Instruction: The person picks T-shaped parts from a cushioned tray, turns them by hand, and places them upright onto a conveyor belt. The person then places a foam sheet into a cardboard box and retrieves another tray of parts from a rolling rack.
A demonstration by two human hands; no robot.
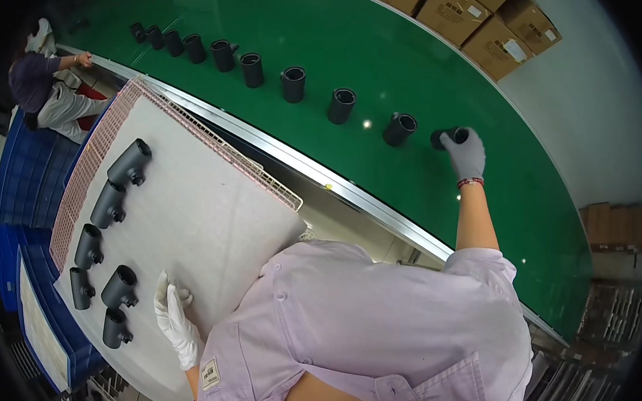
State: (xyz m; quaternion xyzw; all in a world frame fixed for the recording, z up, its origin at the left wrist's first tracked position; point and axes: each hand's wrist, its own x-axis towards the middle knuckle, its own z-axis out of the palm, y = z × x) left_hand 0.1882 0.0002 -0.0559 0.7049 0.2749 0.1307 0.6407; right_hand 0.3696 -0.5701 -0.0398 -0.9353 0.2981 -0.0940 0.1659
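Observation:
My right hand (467, 155), in a grey glove, is closed round a black pipe fitting (442, 140) on the green belt (393, 56). Farther along the belt stand several like fittings in a line, the nearest one (400, 129) just left of my hand. Over the white sheet (202, 186) on my left is my white-gloved left hand (173, 309), its fingers stretched out and nothing visible in them. Beside it on the sheet lie several black tee fittings (120, 286), each with a short side branch.
A metal rail (335, 194) edges the belt. A pink wire rack (104, 147) borders the sheet. Blue bins (33, 174) stand at the left, where another person (53, 84) touches the belt's far end. Cardboard boxes (453, 12) are stacked beyond the belt.

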